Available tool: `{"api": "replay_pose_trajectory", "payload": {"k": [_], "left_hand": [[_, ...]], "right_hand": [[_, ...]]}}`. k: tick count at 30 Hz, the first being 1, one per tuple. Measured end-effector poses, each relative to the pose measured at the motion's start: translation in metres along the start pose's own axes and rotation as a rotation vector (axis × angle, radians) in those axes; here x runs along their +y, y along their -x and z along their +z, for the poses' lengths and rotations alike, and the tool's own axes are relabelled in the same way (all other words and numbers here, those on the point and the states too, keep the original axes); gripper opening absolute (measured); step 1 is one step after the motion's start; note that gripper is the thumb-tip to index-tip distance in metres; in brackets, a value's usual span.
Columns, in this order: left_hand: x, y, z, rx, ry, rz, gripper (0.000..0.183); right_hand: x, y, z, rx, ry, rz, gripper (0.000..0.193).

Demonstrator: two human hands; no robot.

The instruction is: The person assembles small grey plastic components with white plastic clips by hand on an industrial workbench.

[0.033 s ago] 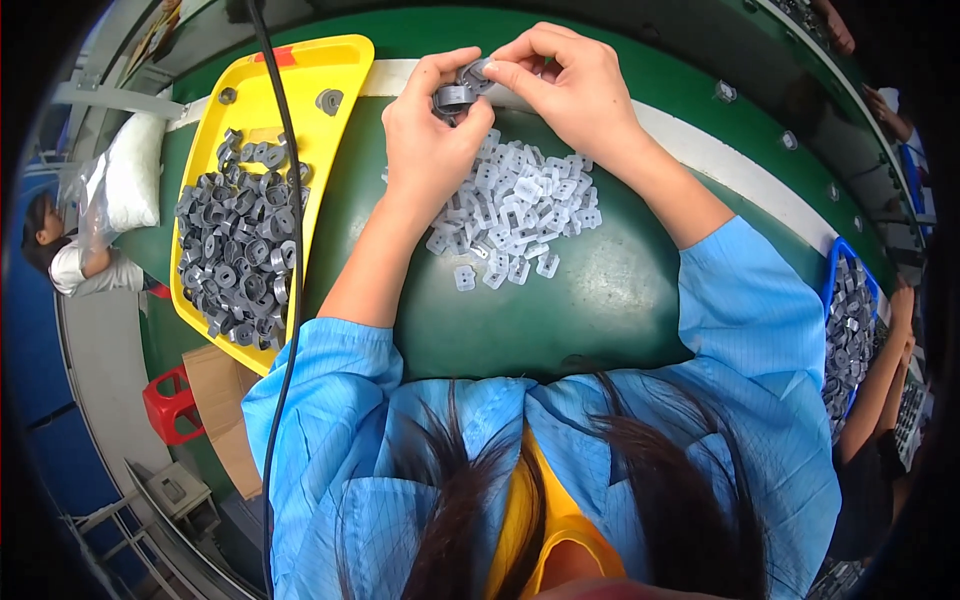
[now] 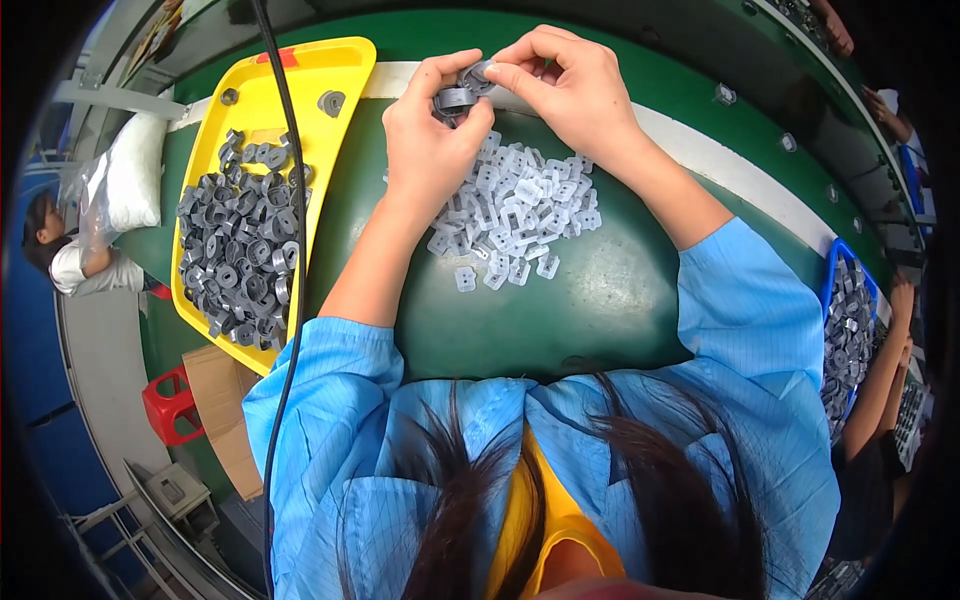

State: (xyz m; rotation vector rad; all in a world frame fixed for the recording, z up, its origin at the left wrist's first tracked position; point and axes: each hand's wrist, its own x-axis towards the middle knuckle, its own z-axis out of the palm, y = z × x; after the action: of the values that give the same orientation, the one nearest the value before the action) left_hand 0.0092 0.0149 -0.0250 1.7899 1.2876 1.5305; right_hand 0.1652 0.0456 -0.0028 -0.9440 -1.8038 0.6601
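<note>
My left hand is closed around a couple of dark grey ring-shaped plastic parts, held above the far edge of the green work surface. My right hand meets it there, thumb and forefinger pinching the upper grey part. Whatever small piece may sit between those fingertips is hidden. Just below both hands, a loose pile of small translucent plastic pieces lies on the green mat. Left of my left forearm stands a yellow tray heaped with more grey ring parts.
A black cable hangs down across the yellow tray. Beyond my hands runs a green conveyor belt with a few small pieces on it. A blue bin of grey parts and a co-worker's arms are at the right; a red stool is lower left.
</note>
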Motion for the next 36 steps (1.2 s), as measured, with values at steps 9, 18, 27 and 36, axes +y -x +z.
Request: {"api": "replay_pose_trajectory", "payload": {"k": [9,18,27,36], "left_hand": [[0.006,0.004,0.002,0.080,-0.126,0.155,0.031],[0.009,0.000,0.003,0.053,-0.232,0.332,0.034],[0.003,-0.003,-0.006,0.068,-0.144,0.181,0.030],[0.008,0.003,0.003,0.107,-0.200,0.266,0.030]], "right_hand": [[-0.003,-0.001,-0.003,-0.243,-0.459,0.361,0.021],[0.018,-0.009,-0.014,-0.398,-0.789,0.556,0.013],[0.010,-0.005,-0.009,-0.139,-0.184,0.117,0.023],[-0.006,0.002,-0.002,-0.183,-0.527,0.415,0.019]]}}
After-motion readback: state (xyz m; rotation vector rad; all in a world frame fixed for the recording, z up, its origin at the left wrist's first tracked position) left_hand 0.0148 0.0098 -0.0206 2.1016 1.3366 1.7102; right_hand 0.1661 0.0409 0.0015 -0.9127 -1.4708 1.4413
